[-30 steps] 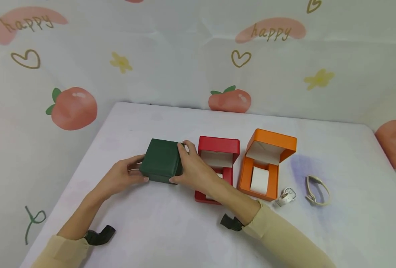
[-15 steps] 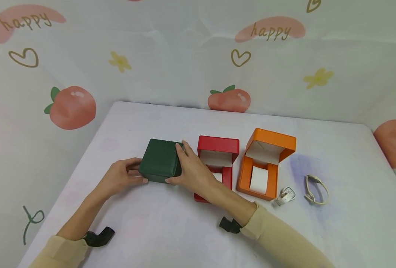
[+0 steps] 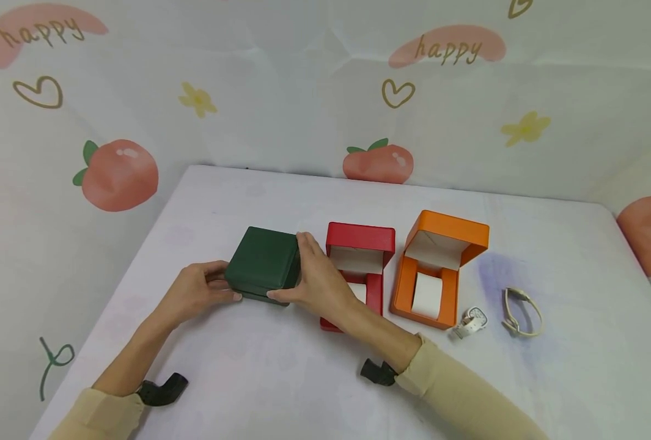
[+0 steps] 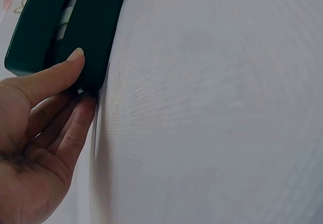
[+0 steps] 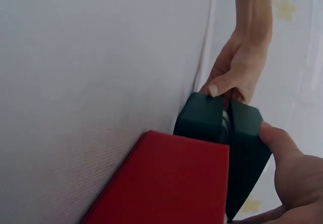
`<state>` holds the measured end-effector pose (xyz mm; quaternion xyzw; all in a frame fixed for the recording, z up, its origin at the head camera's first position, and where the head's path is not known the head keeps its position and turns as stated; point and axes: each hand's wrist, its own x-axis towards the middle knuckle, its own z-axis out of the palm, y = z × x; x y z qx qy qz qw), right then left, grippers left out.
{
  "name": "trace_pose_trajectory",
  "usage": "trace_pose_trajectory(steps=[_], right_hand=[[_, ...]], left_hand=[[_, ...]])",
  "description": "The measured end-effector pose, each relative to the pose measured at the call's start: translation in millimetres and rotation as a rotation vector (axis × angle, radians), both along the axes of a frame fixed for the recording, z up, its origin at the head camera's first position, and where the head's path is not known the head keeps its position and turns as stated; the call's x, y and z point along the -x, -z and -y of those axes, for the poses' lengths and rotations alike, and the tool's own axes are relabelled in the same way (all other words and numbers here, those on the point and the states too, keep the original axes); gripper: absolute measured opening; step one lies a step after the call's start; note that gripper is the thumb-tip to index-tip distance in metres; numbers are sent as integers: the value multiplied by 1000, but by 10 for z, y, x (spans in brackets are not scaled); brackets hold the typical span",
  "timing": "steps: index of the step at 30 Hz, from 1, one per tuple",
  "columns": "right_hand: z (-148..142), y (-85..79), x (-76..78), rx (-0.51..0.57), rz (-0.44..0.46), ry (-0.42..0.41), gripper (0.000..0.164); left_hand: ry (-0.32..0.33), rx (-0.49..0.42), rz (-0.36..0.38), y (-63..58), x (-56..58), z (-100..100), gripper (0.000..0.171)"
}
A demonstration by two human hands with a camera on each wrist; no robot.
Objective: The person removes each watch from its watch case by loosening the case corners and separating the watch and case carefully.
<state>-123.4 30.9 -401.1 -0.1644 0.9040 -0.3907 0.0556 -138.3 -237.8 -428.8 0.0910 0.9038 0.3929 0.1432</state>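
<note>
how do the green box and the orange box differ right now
The green box is open only a crack, while the orange box stands wide open, showing its white cushion. The left hand and right hand both hold the green box; neither touches the orange box. The green box is left of the red box, the orange box right of it. Both have lids.

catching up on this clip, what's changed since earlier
The green box has opened slightly: its lid is raised at the front, leaving a narrow gap above the base. Both hands stay on it: the right hand grips the lid, the left hand the base. Red box, orange box, white watch and cream watch stayed put.
</note>
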Motion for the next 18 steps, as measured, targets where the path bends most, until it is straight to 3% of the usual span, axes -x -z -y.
trace_pose_trajectory(steps=[4,11,18], right_hand=[[-16,19,16,34,-4,22,109],[-8,23,-3,135,77,24,109],[34,-8,14,134,101,33,102]], left_hand=[[-7,4,0,-15,1,-7,66],[1,5,-11,-37,-3,-7,63],[-5,-10,-3,-21,1,6,64]])
